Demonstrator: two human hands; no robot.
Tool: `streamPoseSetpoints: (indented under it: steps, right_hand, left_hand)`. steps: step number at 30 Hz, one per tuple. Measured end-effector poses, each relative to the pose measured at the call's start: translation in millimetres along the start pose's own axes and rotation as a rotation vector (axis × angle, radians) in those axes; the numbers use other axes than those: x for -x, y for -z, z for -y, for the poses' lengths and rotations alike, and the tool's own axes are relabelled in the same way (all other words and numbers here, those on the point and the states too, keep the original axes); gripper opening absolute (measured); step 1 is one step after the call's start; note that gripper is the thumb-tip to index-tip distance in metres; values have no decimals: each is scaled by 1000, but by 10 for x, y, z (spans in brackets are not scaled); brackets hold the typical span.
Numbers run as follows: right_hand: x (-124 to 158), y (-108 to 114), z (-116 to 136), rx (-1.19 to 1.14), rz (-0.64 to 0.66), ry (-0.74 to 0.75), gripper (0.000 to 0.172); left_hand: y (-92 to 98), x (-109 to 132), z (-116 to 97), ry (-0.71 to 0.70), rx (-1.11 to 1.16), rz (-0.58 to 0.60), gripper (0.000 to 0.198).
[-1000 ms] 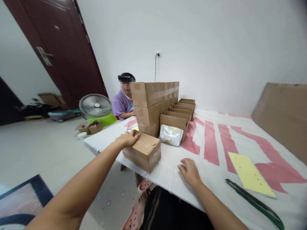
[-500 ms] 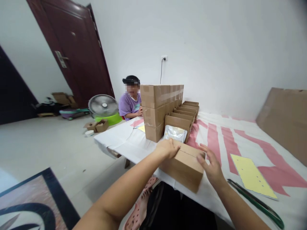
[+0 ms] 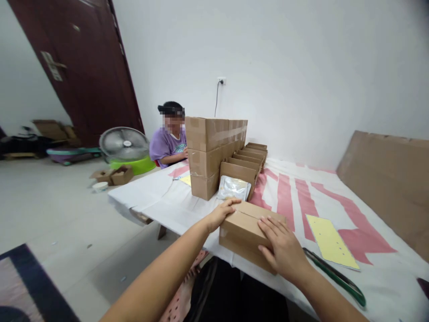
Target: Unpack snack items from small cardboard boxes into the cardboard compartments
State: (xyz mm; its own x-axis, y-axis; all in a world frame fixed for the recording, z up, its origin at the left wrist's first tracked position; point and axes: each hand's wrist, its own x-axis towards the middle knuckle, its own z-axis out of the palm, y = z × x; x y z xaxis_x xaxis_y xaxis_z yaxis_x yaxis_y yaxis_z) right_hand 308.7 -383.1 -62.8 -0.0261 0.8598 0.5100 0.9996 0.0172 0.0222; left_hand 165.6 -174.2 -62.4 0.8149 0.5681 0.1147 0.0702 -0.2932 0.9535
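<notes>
A closed cardboard box (image 3: 250,230) lies near the front edge of the table, its top seam untaped. My left hand (image 3: 223,212) grips its left end, fingers over the upper corner and palm against the side. Across the top towards the right, my right hand (image 3: 279,241) holds the box with fingers stretched over the flap and thumb down on the front face. Just behind the box, silvery packets (image 3: 233,188) lean against a row of open cardboard boxes (image 3: 238,172).
Stacked taped boxes (image 3: 205,157) stand at left. A green-handled tool (image 3: 345,284) and a yellow sheet (image 3: 331,241) lie right on the cloth-covered table (image 3: 157,197). A large cardboard sheet (image 3: 389,188) leans at far right. Across the table sits a person (image 3: 169,143) near a fan (image 3: 126,144).
My right hand has moved from the box's right end onto its top and front. My left hand has shifted to the left end. The view has turned slightly right.
</notes>
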Motion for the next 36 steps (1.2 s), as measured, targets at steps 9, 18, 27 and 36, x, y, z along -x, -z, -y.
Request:
streamPoseSetpoints:
  steps: [9, 18, 27, 36]
  right_hand:
    - [288, 242, -505, -194, -100, -133, 33]
    - [1481, -60, -1407, 33, 278, -575, 39]
    - [995, 84, -1394, 97, -23, -437, 36]
    - [-705, 496, -327, 248, 4, 157, 40]
  left_hand:
    - [29, 31, 264, -112, 365, -7, 45]
    - [-67, -2, 352, -157, 441, -22, 41]
    - [-90, 45, 325, -149, 500, -34, 47]
    - [-103, 5, 396, -145, 621, 23, 52]
